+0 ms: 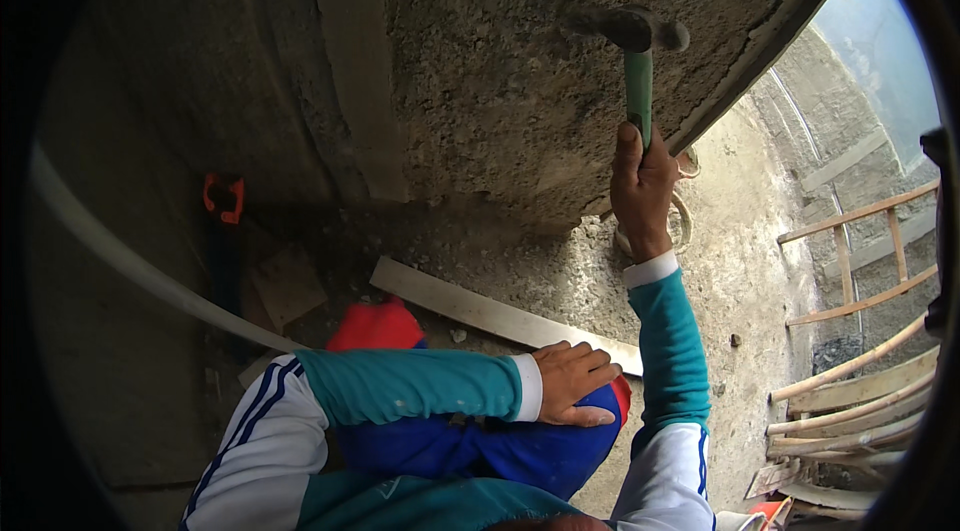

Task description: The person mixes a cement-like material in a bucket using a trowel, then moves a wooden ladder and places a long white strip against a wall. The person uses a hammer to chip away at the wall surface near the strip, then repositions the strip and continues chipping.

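My right hand (643, 181) is closed around the green handle of a hammer (638, 76), thumb up along the grip. The hammer's dark metal head is up in front of a rough, unplastered patch of concrete wall (480, 101). Whether the head touches the wall, I cannot tell. My left arm lies across my lap, and my left hand (574, 383) rests flat on my right knee, fingers stretched out, holding nothing. Blue trousers with red at the knees cover my bent legs.
A long pale board (480, 306) lies on the ground before my knees. At the left are an orange-handled tool (223, 198) and a curved white pipe (150, 276). A wooden ladder (848, 261) and several poles (850, 366) are at the right. Behind my right wrist sits a pale ring-shaped thing (684, 226).
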Demonstrator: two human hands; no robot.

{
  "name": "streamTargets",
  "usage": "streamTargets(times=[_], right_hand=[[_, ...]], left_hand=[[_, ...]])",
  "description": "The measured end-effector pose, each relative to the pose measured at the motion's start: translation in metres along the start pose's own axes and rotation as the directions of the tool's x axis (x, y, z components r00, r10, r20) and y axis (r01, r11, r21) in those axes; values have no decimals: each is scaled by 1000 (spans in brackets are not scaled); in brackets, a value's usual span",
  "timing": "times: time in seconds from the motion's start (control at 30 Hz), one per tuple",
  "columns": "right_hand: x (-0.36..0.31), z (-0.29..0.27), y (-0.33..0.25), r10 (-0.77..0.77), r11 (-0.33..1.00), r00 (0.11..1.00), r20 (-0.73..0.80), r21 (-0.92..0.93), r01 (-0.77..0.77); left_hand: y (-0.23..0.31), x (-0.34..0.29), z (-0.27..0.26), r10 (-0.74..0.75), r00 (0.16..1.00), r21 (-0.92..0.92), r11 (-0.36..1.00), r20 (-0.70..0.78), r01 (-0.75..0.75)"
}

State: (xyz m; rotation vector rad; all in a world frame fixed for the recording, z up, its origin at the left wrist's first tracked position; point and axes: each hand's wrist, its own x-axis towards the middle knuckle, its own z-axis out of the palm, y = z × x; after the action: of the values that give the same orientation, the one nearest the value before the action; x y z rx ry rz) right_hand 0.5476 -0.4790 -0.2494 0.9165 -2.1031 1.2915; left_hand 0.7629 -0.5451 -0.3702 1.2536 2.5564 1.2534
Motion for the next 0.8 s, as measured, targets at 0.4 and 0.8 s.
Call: streamTargets(times=[0.4,0.8], right_hand=[[-18,26,14,199,939,974,106,-306,-159],[11,20,5,14,998,996,-88,-54,-18]], left_hand=[[-2,5,-5,-1,999,-31,1000,37,2],[-6,4,-5,-36,999,-2,999,11,36]])
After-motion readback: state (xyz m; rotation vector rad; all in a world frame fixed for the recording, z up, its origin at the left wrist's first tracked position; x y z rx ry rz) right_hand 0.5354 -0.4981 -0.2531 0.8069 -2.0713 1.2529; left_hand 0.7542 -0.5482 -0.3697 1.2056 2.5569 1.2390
